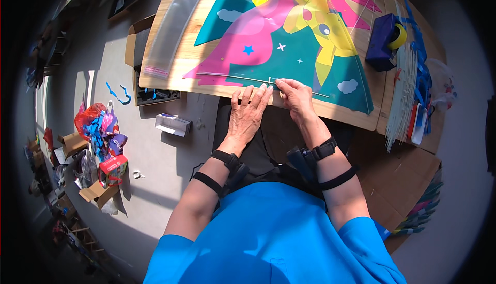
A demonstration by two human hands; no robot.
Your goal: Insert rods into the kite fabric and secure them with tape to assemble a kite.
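Observation:
A triangular kite [289, 66] of thin sheet, teal and pink with a yellow cartoon animal, lies on the table in front of me. Along its near edge runs a thin whitish rod [232, 78] with a small clear fitting near its middle. My right hand [295, 98] pinches the rod just right of the fitting, thumb and index finger together. Beside it, my left hand [247, 114] is palm down with fingers stretched out, their tips at the rod and the kite's near edge. Whether the left fingertips press on the rod is hard to see.
The wooden table [181, 83] carries clear plastic sleeves [178, 28] at left. To the right are a dark blue tape dispenser [381, 43], a bundle of white rods [400, 103] and blue ribbons [422, 80]. Boxes [173, 125] and a colourful bag [101, 129] sit on the floor at left.

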